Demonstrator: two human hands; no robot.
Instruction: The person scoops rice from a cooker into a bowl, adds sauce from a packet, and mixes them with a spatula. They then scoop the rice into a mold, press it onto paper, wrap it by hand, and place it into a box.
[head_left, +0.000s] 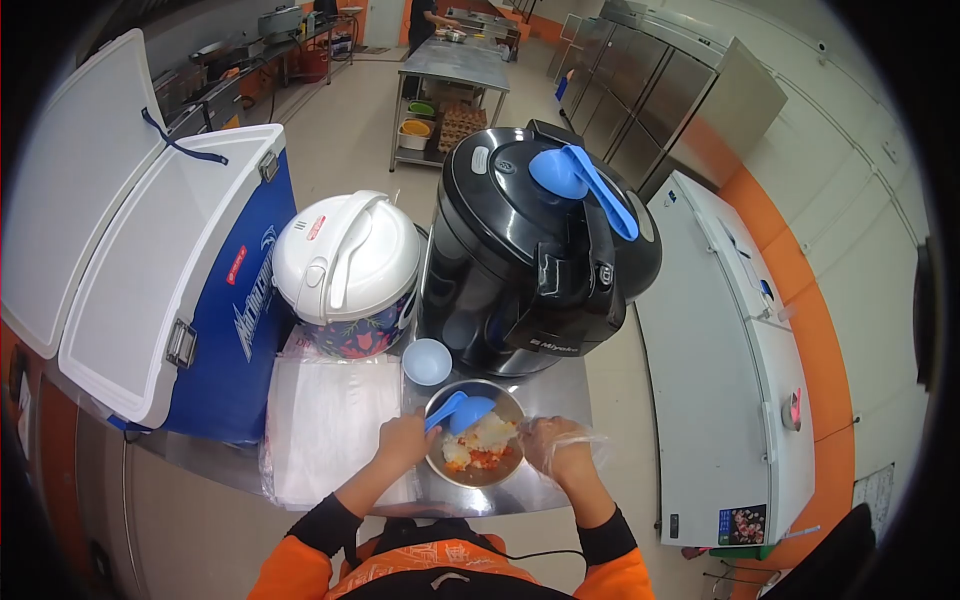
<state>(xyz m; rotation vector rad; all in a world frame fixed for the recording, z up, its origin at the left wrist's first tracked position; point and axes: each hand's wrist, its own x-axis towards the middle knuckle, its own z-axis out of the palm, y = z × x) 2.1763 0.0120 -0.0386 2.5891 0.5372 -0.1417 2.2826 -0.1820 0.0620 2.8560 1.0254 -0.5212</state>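
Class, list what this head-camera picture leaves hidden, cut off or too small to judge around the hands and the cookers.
- Head view: contents of the black rice cooker and the white floral cooker, hidden by shut lids.
- Left hand covers the blue plastic scoop's handle end.
- Food in the round steel bowl: too small to identify.
- Right hand: plastic glove blurs the fingers.

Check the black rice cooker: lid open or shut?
Shut. The black rice cooker has its lid lying flat on the body with no gap along the rim, and a blue scoop rests on top of it.
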